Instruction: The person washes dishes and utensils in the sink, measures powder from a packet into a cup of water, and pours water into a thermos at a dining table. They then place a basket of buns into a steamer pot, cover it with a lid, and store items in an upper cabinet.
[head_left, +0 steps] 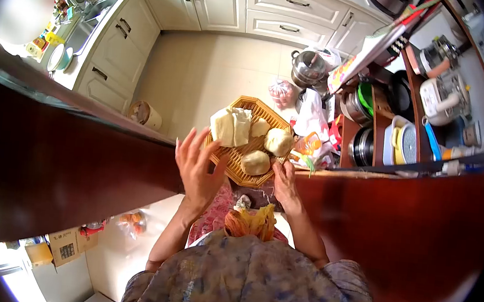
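An octagonal woven bamboo tray [245, 180] is held out in front of my body, in the doorway. Two pale, blocky pieces of what looks like steamed bun [231, 127] lie side by side on its far left part. A smaller pale piece [260, 128] is beside them, and two rounded buns, one at the right [278, 142] and one nearer me [255, 163], share the tray. My right hand [286, 187] grips the tray's near right edge. At the left edge, my left hand [198, 167] has its fingers spread, the fingertips overlapping the rim; whether they touch it I cannot tell.
Dark red door panels [77, 164] flank me on both sides. Beyond are white cabinets [220, 9], a sink [84, 34] and a bin [145, 115]. A lidded pot [308, 69], plastic bags [313, 114] and a shelf of pans [362, 145] stand at the right.
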`<act>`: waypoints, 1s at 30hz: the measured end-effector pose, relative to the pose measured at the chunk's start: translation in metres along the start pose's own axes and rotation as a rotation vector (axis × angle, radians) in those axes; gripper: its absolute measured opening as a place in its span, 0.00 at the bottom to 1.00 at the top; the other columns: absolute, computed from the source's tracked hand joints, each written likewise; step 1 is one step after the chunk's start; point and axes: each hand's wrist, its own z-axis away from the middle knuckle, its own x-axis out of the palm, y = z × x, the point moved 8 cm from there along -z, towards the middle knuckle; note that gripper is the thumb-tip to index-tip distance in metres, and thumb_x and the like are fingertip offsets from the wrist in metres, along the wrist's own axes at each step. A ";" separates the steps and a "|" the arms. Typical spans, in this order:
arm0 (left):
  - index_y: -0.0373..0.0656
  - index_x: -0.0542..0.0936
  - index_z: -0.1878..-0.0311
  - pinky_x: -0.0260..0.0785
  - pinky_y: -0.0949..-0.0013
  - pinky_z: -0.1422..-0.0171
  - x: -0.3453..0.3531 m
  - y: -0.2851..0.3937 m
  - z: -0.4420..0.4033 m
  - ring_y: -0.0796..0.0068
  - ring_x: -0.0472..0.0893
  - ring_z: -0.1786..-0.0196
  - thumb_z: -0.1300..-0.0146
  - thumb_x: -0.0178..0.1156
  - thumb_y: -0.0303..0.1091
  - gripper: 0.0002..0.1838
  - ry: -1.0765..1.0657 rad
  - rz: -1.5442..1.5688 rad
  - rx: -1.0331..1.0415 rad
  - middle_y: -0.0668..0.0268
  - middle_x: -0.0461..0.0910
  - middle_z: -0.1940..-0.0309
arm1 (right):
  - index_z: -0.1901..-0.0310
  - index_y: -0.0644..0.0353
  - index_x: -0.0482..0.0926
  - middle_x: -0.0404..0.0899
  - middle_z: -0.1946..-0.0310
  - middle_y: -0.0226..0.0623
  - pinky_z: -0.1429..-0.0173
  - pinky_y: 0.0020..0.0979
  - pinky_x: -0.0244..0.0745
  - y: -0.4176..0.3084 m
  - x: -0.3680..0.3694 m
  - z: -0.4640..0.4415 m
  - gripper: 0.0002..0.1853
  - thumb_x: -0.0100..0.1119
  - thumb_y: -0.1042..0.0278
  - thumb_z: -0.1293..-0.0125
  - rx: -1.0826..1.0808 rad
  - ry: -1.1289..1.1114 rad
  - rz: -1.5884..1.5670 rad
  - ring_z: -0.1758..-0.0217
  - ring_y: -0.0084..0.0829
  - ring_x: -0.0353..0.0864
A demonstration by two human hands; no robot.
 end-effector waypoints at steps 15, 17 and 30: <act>0.46 0.80 0.64 0.31 0.35 0.32 0.191 -0.064 -0.256 0.63 0.68 0.43 0.57 0.64 0.32 0.13 -0.425 -0.118 0.369 0.70 0.80 0.68 | 0.54 0.70 0.71 0.75 0.59 0.41 0.51 0.28 0.71 0.022 0.068 -0.255 0.11 0.44 0.73 0.34 0.300 0.050 -0.734 0.56 0.30 0.75; 0.45 0.80 0.62 0.31 0.35 0.32 0.211 -0.069 -0.272 0.63 0.68 0.43 0.57 0.63 0.31 0.14 -0.445 -0.121 0.408 0.69 0.80 0.67 | 0.55 0.70 0.71 0.75 0.58 0.44 0.52 0.29 0.72 0.019 0.063 -0.280 0.11 0.44 0.74 0.36 0.175 0.052 -0.505 0.57 0.35 0.76; 0.38 0.71 0.45 0.63 0.57 0.42 0.329 -0.119 -0.421 0.53 0.72 0.46 0.42 0.58 0.36 0.23 -0.456 0.244 -0.098 0.50 0.72 0.49 | 0.50 0.62 0.68 0.69 0.53 0.44 0.52 0.30 0.73 0.149 0.023 -0.375 0.13 0.43 0.76 0.36 0.133 0.307 -0.230 0.51 0.37 0.73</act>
